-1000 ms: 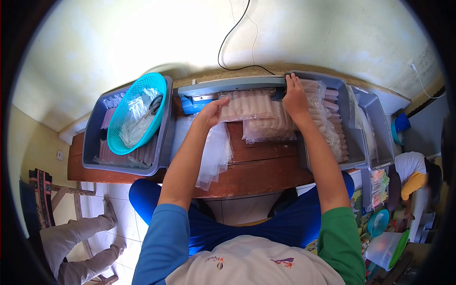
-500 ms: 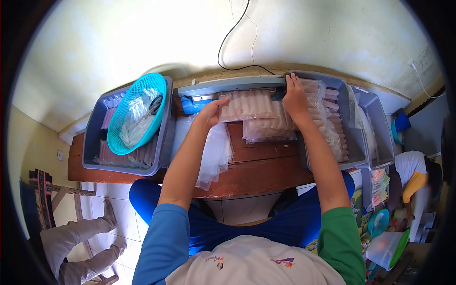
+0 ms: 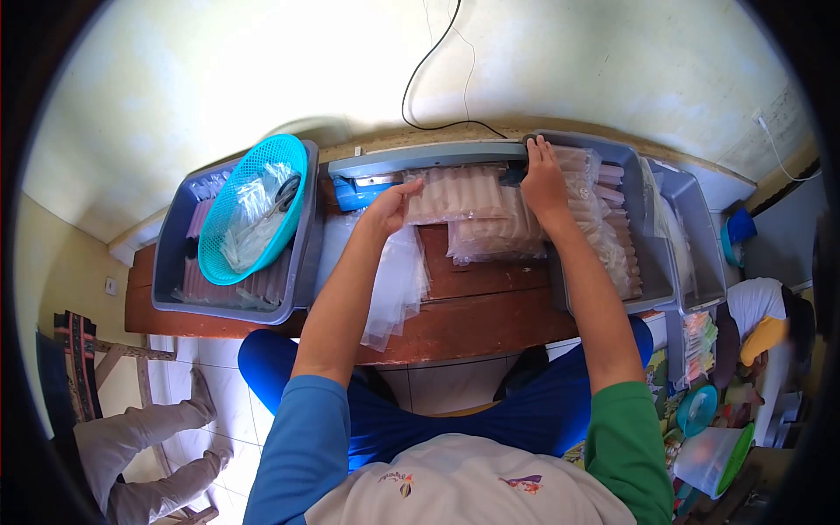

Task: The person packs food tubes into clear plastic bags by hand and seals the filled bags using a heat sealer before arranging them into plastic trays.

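"Resting on what, that right hand (image 3: pixel 544 182)?"

"On the right end of the long, narrow grey bar (image 3: pixel 437 156), its fingers straight and close together rather than wrapped around it."

"And the left hand (image 3: pixel 392 207)?"

"At the left end of a clear plastic bag packed with a row of pinkish-tan tube shapes (image 3: pixel 468 194). The thumb lies against the plastic and the other fingers curl in, partly hidden, so I can't tell whether they pinch it."

"Where is that bag exactly?"

"Between the two hands, just in front of the bar, its far edge up against it. A second filled clear bag (image 3: pixel 494 241) sits nearer the person, partly beneath the first."

"What else is about?"

"A bright blue casing (image 3: pixel 360 194) under the bar's left part, and a fanned pile of flat, see-through plastic bags (image 3: pixel 394 293) on the reddish-brown wooden surface (image 3: pixel 490 306). To the left, a tilted turquoise oval mesh basket (image 3: pixel 206 249) rests on a grey rectangular plastic bin (image 3: pixel 299 302)."

"To the right?"

"Another grey plastic bin (image 3: pixel 654 271), holding more bagged tubes (image 3: pixel 604 223)."
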